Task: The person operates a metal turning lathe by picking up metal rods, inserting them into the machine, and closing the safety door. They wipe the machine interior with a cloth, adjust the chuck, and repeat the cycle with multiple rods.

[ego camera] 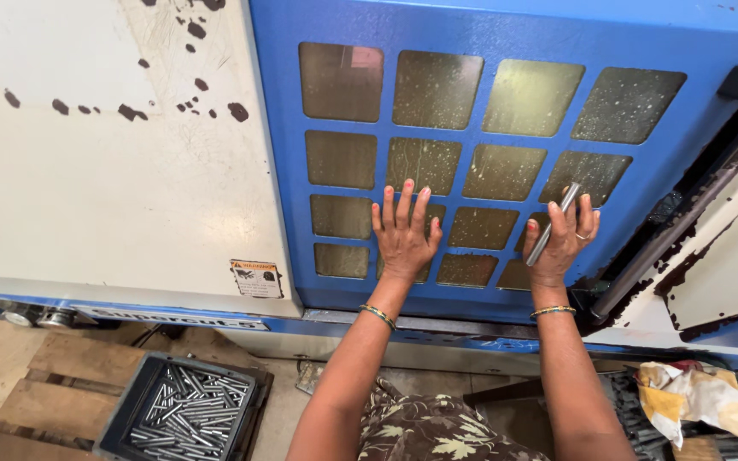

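Observation:
My left hand (pixel 403 232) lies flat with fingers spread against the blue grid door (pixel 506 26) of a machine, over its lower window panes. My right hand (pixel 564 243) presses on the same door further right and holds a thin metal rod (pixel 554 224) slanted under its fingers. The door's square windows (pixel 433 90) are dirty and speckled. Both wrists carry thin bangles.
A cream machine panel (pixel 104 171) with chipped paint stands to the left. A dark crate of several metal rods (pixel 183 410) sits on a wooden pallet (pixel 53 384) below left. A black door handle bar (pixel 685 218) runs diagonally at right. Crumpled paper (pixel 694 397) lies at lower right.

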A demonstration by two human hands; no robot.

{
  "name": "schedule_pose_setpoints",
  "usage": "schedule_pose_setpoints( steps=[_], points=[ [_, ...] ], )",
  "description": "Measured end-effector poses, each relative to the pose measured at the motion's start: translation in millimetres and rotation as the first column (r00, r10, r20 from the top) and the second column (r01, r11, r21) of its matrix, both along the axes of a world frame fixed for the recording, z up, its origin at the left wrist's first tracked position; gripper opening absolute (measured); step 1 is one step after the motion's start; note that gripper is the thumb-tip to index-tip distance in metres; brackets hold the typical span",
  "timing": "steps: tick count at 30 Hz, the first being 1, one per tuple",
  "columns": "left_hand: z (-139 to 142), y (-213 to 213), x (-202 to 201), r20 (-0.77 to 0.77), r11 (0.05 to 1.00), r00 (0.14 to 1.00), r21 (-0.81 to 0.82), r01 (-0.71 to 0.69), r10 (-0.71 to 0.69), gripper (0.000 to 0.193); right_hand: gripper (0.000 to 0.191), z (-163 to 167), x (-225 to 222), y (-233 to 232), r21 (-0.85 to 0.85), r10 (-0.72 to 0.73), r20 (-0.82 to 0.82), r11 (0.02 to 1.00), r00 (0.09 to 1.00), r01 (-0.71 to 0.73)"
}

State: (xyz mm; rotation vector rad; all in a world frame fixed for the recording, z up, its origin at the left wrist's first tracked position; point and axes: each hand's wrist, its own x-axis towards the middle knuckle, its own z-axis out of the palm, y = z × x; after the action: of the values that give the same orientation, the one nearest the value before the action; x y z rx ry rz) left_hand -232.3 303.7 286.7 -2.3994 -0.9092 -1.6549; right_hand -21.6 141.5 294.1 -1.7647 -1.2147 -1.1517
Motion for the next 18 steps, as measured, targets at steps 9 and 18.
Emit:
schedule_pose_setpoints(
  steps=[9, 18],
  points=[
    [3.9, 1.1, 3.2, 0.008, 1.0, 1.0, 0.002, -0.006, 0.006, 0.057, 0.035, -0.3, 5.1, 2.0, -0.013, -0.012, -0.007, 1.0, 1.0, 0.011],
    [2.9, 2.2, 4.0, 0.019, 1.0, 1.0, 0.008, -0.011, 0.011, 0.056, 0.033, -2.7, 6.8, 2.2, -0.016, -0.023, 0.0, 1.0, 1.0, 0.023]
  ],
)
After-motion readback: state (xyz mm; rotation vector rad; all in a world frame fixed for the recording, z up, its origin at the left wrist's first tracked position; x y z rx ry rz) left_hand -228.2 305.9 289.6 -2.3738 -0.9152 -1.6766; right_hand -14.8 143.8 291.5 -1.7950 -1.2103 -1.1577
